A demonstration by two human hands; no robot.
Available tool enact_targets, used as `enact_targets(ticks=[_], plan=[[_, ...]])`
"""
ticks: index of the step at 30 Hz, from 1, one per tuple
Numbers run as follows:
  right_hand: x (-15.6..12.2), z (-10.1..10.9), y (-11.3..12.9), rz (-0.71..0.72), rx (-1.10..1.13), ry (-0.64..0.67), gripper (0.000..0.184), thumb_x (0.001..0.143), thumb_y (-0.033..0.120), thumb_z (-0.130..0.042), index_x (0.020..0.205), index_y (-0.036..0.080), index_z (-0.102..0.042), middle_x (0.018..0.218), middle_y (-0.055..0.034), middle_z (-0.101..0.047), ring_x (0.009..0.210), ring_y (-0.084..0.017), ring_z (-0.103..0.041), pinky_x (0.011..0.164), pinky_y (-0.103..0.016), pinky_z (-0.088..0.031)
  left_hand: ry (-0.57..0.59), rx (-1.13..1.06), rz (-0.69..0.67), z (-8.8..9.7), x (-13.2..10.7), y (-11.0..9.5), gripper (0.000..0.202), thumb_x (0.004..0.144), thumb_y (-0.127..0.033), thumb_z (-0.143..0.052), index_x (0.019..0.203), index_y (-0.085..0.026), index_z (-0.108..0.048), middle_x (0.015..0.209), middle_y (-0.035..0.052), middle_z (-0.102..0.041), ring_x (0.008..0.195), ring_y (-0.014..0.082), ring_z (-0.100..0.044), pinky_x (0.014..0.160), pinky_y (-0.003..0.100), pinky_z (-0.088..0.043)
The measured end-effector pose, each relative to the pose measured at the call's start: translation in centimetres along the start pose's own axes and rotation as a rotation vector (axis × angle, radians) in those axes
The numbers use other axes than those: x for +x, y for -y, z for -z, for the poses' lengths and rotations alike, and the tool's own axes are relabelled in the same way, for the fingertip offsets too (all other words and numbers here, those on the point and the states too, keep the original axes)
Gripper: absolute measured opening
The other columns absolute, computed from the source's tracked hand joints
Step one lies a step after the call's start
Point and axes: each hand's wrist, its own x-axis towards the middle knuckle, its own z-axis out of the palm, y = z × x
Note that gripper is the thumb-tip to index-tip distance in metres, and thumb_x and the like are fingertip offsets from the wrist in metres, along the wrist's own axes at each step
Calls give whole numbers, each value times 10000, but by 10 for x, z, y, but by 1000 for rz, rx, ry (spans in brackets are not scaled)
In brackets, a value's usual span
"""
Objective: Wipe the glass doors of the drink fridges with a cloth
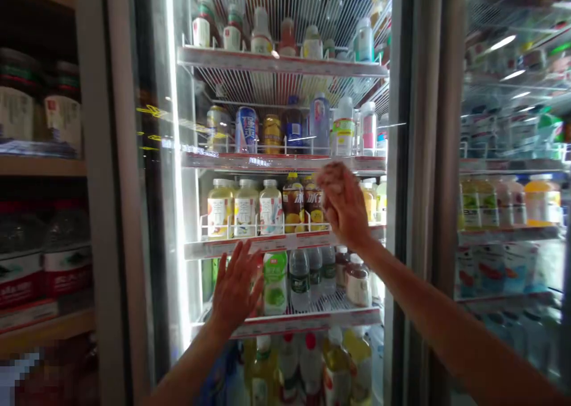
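Cooler (192, 156): it stands ahead of both hands, and its top and bottom are cut off from our view.
Glass pane (154, 110): from its shine, we judge that it lies between the hands and the drinks. A strong push may make it shake; we cannot tell if the palms touch it.
Left hand (236, 281): its fingers are spread, and it seems to hold nothing. On smooth glass it could slip and leave prints; it hides part of the lower shelf (312, 320).
Right hand (350, 213): its fingers are gathered on the cloth, but blur hides the exact grip.
Dark bottles (293, 207): they stand just left of the right hand, which covers what is behind it.
Cloth (332, 175): crumpled, at the right hand's fingertips. With loose pressure it could slide out; its edges are unclear to us.
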Motion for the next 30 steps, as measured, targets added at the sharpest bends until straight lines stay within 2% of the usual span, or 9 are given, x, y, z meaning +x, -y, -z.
enact_targets(ticks=[3,8,9,14,16,20,22,26,30], plan=[[26,-14,8,62,-236,-116,470,862,167,-417,1322,248,-467,1469,-49,-355,1410,-267,-208,1129,-550,-263,-4,34,55,10,-15,12,608,845,-218,-513,1411,-193,-293,1478,130,-315,1398,235,-207,1145,449,-170],[0,-58,51,673,-136,253,446,858,169,-464,1293,269,-471,1319,-3,-544,1316,-154,-369,1119,-368,-329,35,82,102,25,-40,29,655,853,-219,-507,1441,-219,-218,1501,118,-269,1404,235,-181,1147,451,-169],[7,-63,57,649,-131,258,457,860,167,-457,1310,246,-451,1325,-14,-541,1303,-156,-382,1113,-373,-330,31,96,125,28,-45,32,662,858,-227,-500,1447,-220,-198,1503,118,-262,1406,231,-176,1148,451,-165],[73,-82,84,118,-209,20,463,864,199,-446,1321,121,-433,1472,-138,-343,1370,-278,-272,1116,-513,-262,52,136,246,36,-65,48,698,864,-280,-506,1457,-190,-150,1499,156,-259,1407,245,-179,1136,475,-187],[66,-97,101,230,-164,112,421,870,194,-439,1285,125,-469,1459,-122,-368,1383,-261,-253,1144,-488,-233,61,156,317,38,-75,54,697,867,-295,-501,1457,-182,-146,1496,174,-257,1401,266,-198,1118,504,-213],[21,-130,136,731,-37,369,358,917,217,-384,1252,154,-494,1362,-39,-505,1335,-159,-347,1150,-340,-276,86,197,379,48,-99,72,666,879,-290,-461,1456,-185,-147,1487,185,-274,1388,286,-235,1092,535,-251],[28,-142,148,694,-51,362,364,928,248,-373,1266,169,-482,1383,-33,-486,1342,-176,-341,1145,-369,-284,107,212,392,54,-108,80,673,874,-280,-458,1458,-184,-137,1488,186,-272,1388,288,-235,1089,539,-254],[69,-163,171,329,-123,190,427,934,238,-336,1338,123,-410,1483,-101,-344,1401,-261,-225,1155,-499,-206,99,207,414,66,-114,90,694,859,-255,-460,1462,-193,-123,1503,171,-245,1385,286,-246,1094,536,-257],[36,-184,189,558,-33,292,411,914,223,-391,1302,102,-449,1436,-99,-425,1359,-222,-315,1138,-420,-283,126,205,406,77,-118,96,724,841,-230,-461,1467,-187,-100,1501,156,-260,1386,279,-247,1102,515,-261]])
